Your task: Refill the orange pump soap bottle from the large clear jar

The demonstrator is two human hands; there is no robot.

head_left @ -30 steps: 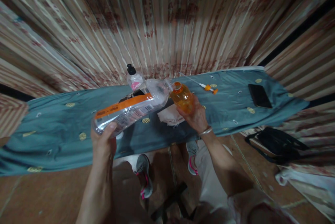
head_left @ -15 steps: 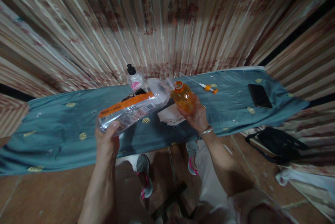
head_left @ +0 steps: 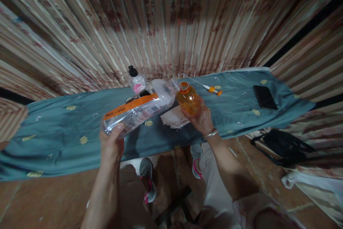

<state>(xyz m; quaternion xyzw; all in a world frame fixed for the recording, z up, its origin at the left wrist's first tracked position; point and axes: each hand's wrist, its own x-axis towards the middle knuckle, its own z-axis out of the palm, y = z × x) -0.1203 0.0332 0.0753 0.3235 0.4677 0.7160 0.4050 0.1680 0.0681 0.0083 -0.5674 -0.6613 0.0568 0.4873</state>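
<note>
My left hand (head_left: 114, 142) is closed around the base of a large clear bottle (head_left: 163, 95) with an orange and black label. The bottle is tipped to the right, its neck at the mouth of an orange see-through bottle (head_left: 184, 97). My right hand (head_left: 201, 117) grips that orange bottle, which leans slightly and has its top off. Whether liquid runs between the two cannot be made out. Behind them on the cloth lies an orange and white pump top (head_left: 212, 89) with a long tube. A folded pale cloth (head_left: 174, 117) rests beneath the bottles.
A clear pump bottle (head_left: 137, 80) with a black top stands at the back of the table, which wears a blue-green cloth (head_left: 61, 125). A black phone (head_left: 265, 97) lies on the right. Curtains (head_left: 171, 25) hang behind. A black bag (head_left: 284, 145) sits at lower right.
My left hand and the base of the clear bottle have shifted slightly right and up. The orange bottle stays almost in place in my right hand.
</note>
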